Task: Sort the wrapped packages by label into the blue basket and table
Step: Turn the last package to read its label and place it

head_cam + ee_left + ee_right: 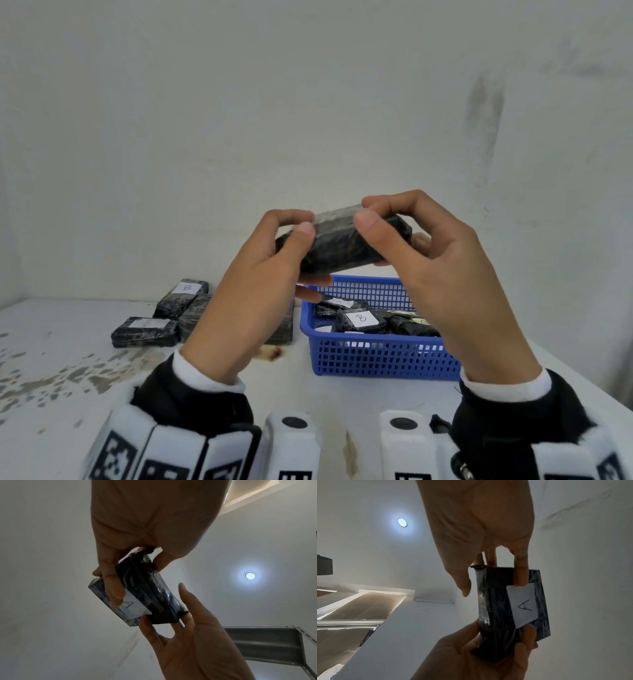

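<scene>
Both the left hand (pixel 274 253) and right hand (pixel 424 253) pinched the black wrapped package (pixel 346 245) by its ends, fingers curled, above the blue basket (pixel 383 356), seemingly turning its underside "A" label (pixel 524 605) up for reading.

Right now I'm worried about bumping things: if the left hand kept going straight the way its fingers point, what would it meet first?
The left hand grips the held package, fingers aimed forward and up. Beyond the package the first thing looks like the bare wall; the blue basket sits lower. Depth is unclear.
</scene>
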Available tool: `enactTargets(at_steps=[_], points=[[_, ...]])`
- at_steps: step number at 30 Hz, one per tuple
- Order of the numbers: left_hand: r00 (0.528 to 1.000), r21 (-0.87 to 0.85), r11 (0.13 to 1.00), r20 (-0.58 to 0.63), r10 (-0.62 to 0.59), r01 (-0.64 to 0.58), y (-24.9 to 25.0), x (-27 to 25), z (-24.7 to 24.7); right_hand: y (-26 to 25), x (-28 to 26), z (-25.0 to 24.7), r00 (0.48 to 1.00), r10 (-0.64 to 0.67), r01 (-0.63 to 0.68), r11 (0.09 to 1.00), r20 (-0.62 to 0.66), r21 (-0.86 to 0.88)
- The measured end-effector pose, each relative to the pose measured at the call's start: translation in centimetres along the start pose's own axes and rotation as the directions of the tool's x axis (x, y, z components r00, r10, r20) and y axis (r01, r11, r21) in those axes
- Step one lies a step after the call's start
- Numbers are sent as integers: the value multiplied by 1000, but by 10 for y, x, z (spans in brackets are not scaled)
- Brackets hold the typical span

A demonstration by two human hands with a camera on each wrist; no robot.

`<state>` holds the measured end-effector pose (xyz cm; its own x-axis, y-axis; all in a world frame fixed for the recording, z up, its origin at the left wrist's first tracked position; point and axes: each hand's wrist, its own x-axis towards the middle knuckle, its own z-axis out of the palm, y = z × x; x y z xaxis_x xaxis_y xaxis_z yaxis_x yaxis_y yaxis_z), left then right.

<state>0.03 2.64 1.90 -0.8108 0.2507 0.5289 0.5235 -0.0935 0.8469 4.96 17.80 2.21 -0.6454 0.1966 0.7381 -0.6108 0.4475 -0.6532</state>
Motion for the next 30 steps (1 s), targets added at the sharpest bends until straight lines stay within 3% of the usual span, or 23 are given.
enactTargets(at_steps=[3, 8, 12, 18, 30], points=[[999, -59, 998, -26, -29, 27, -1, 2, -7, 0, -1, -1, 1000, -16, 15, 999, 25, 35], [999, -90, 996, 45, 8, -4, 1, 3, -19, 1, 2, -7, 993, 78, -88, 991, 91, 104], [993, -122, 992, 110, 41, -27, -2, 2, -18, 4, 2, -4, 997, 61, -62, 998, 49, 30], [987, -64, 990, 91, 135, -129, -6, 3, -12, 1, 0, 0, 996, 80, -80, 997, 37, -15], [980, -5, 984, 84, 180, -180, -5, 1, -9, -2, -3, 4, 999, 38, -40, 995, -24, -92]])
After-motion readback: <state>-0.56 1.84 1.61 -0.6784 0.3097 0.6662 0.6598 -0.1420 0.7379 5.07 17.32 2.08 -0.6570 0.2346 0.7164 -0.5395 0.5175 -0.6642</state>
